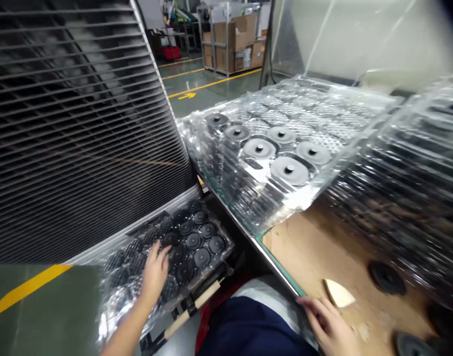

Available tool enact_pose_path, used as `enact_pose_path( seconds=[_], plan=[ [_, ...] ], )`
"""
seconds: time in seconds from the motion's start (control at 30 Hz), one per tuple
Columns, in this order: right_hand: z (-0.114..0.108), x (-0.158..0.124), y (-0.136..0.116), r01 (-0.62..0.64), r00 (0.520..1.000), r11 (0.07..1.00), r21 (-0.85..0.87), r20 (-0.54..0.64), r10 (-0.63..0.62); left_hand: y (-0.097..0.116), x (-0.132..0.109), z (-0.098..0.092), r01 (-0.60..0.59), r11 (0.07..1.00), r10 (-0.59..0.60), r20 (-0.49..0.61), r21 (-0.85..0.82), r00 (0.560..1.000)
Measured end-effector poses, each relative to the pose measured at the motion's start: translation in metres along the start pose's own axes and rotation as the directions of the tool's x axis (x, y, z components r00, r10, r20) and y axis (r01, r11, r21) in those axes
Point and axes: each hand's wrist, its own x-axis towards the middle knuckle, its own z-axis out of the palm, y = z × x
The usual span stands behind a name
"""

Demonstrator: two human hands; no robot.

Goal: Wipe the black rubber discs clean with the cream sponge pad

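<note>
Right hand (pixel 328 326) on table edge (pixel 281 269), fingers loose | left hand (pixel 155 272) spread on low tray (pixel 219 257) of black discs (pixel 202 257)

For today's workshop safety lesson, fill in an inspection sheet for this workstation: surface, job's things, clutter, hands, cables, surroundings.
Surface: brown worktop with green edge, worn.
Job's things: low tray of black discs beside the bench; stack of clear trays holding grey discs on the bench.
Clutter: loose black disc and a pale wedge-shaped piece on the worktop.
Hands: left hand reaching onto the low tray, fingers spread; right hand resting at the bench edge, holding nothing.
Cables: nothing seen.
Surroundings: slatted rack, cardboard boxes, yellow floor lines.
</note>
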Motion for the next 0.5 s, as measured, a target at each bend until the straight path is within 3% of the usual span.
enact_pose_path(
  seconds=[0.07,0.13,0.2,0.27,0.37,0.43,0.5],
  plan=[
    [-0.015,0.002,-0.015,0.034,0.998,0.999,-0.038,0.055,-0.032,0.042,-0.01,0.009,-0.143,0.986,0.144,0.004,-0.088,0.99],
    [-0.037,0.001,-0.027,0.045,0.996,0.998,-0.05,0.074,-0.041,0.094,-0.012,0.02,-0.334,0.916,0.346,0.014,-0.221,0.938],
    [-0.067,-0.006,-0.035,0.043,0.996,0.995,-0.091,0.084,-0.036,0.15,-0.006,0.029,-0.542,0.748,0.582,-0.013,-0.383,0.813],
    [-0.103,-0.017,-0.038,0.021,0.997,0.985,-0.171,0.075,-0.008,0.203,0.009,0.034,-0.697,0.493,0.776,-0.098,-0.521,0.623],
    [-0.167,-0.043,-0.029,-0.083,0.995,0.937,-0.338,0.023,0.096,0.275,0.04,0.04,-0.772,0.149,0.902,-0.235,-0.618,0.363],
    [-0.211,-0.066,-0.017,-0.199,0.979,0.874,-0.444,-0.049,0.198,0.316,0.061,0.045,-0.769,0.035,0.926,-0.269,-0.638,0.265],
    [-0.252,-0.092,0.001,-0.337,0.941,0.785,-0.52,-0.151,0.304,0.348,0.075,0.054,-0.764,0.037,0.932,-0.253,-0.644,0.259]
  ],
)
